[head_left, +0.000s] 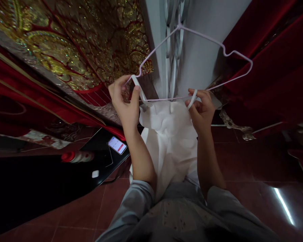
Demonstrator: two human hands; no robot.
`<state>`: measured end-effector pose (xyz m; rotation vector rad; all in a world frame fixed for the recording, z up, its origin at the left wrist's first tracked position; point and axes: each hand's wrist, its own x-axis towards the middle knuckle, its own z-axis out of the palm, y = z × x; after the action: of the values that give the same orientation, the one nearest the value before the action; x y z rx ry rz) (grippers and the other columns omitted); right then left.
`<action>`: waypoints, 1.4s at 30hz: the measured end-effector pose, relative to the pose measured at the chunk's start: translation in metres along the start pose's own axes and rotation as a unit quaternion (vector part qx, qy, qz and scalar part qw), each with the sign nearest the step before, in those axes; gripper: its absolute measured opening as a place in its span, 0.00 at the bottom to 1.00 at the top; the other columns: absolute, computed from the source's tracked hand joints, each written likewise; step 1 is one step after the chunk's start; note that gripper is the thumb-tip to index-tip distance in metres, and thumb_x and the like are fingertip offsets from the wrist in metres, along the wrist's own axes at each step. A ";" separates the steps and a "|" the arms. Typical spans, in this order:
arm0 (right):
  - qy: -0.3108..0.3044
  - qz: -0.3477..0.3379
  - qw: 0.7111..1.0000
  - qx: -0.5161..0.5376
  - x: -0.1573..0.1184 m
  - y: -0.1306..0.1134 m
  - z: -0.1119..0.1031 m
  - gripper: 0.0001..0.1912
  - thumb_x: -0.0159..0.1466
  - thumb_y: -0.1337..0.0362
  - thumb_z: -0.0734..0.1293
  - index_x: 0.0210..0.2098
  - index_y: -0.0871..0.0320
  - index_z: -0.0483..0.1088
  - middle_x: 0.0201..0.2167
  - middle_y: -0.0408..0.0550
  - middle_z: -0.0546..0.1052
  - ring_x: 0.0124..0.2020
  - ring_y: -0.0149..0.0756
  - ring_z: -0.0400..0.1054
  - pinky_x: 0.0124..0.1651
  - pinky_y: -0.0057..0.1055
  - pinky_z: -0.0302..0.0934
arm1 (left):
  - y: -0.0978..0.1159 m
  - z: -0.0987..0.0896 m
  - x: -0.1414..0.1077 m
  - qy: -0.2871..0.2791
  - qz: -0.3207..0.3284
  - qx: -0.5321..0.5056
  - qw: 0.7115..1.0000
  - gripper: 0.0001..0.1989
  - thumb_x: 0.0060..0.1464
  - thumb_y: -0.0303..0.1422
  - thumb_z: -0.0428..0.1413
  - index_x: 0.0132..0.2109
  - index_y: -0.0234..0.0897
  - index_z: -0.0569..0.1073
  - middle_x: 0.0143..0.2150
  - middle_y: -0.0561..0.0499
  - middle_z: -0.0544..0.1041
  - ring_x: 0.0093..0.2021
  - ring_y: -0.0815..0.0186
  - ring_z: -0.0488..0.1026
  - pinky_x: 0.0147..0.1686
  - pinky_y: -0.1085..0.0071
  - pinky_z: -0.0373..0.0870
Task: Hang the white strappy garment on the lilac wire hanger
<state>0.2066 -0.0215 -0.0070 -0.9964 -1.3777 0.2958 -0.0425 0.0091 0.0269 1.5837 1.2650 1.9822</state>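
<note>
A pale pink wire hanger hangs upright in front of me, its hook at the top. Below its bottom bar a white garment hangs down toward my lap. My left hand pinches a white strap at the hanger's left end, thumb on the strap. On the right, the fingers of my right hand are closed round another white strap, beside the bottom bar. The hanger's right end sticks out above and beyond my right hand.
Gold sequined cloth hangs at the upper left, red cloth at the right. Behind the hanger stands a metal grille. A black table at left bears a phone, a red-capped bottle and a small white case.
</note>
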 end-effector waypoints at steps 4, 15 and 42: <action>0.002 0.001 1.000 -0.008 -0.002 0.000 0.002 0.20 0.70 0.44 0.72 0.54 0.45 0.80 0.47 0.47 0.76 0.34 0.31 0.67 0.27 0.29 0.58 | 0.013 -0.005 0.012 -0.067 0.047 0.080 0.993 0.13 0.63 0.42 0.70 0.51 0.47 0.82 0.58 0.44 0.78 0.67 0.46 0.70 0.71 0.50 0.63; -0.010 0.011 1.000 0.023 -0.004 0.000 0.002 0.19 0.69 0.46 0.74 0.54 0.46 0.81 0.48 0.46 0.76 0.26 0.24 0.54 0.25 0.29 0.50 | -0.002 0.014 0.012 -0.007 0.045 0.010 0.999 0.11 0.66 0.41 0.69 0.50 0.41 0.83 0.46 0.48 0.81 0.52 0.55 0.78 0.61 0.57 0.72; 0.089 -0.064 0.994 -0.025 0.002 0.008 -0.009 0.25 0.69 0.45 0.73 0.61 0.44 0.72 0.55 0.49 0.74 0.35 0.32 0.67 0.38 0.36 0.70 | -0.009 0.030 -0.040 0.054 -0.158 -0.297 0.940 0.26 0.59 0.60 0.66 0.38 0.44 0.68 0.43 0.48 0.80 0.50 0.58 0.81 0.53 0.66 0.76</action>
<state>0.2179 -0.0194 -0.0106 -0.9474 -1.2851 0.0759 -0.0041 -0.0005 -0.0051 0.9299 0.7749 1.9954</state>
